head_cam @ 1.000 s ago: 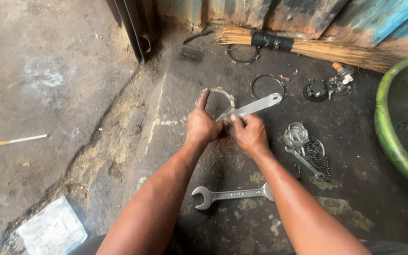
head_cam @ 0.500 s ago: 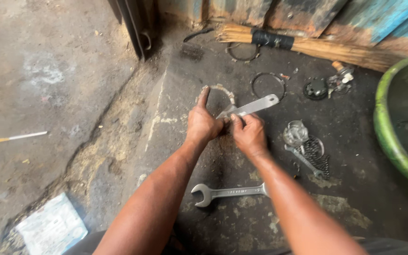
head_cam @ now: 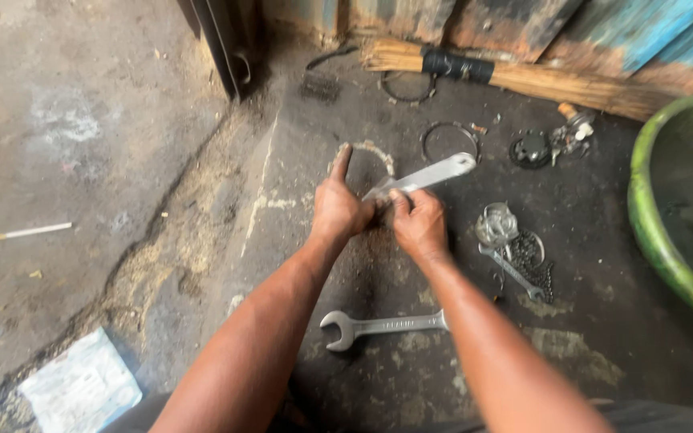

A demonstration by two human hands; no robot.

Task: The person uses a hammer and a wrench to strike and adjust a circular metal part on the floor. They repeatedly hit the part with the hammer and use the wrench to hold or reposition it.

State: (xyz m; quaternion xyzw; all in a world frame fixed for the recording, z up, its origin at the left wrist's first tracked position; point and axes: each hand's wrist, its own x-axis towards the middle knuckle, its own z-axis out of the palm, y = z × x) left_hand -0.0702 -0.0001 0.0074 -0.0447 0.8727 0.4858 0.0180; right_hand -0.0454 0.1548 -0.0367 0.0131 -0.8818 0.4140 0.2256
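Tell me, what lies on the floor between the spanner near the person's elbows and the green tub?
In the head view, between the spanner and the green tub, only bare, stained floor shows; the right forearm hides part of that stretch.

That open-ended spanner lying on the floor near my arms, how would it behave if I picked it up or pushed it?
The spanner looks like solid metal, so probably stiff and heavy for its size. Lying flat, it should slide rather than roll. The grimy floor suggests it may be slippery.

A dark, oil-stained concrete floor (head_cam: pixel 82 160) carries an open-ended spanner (head_cam: pixel 382 325), thin metal rings (head_cam: pixel 449 142), a bundled broom (head_cam: pixel 515 76) and a green basin (head_cam: pixel 653 232). What looks like a chain (head_cam: pixel 532 261) lies beside small metal parts.
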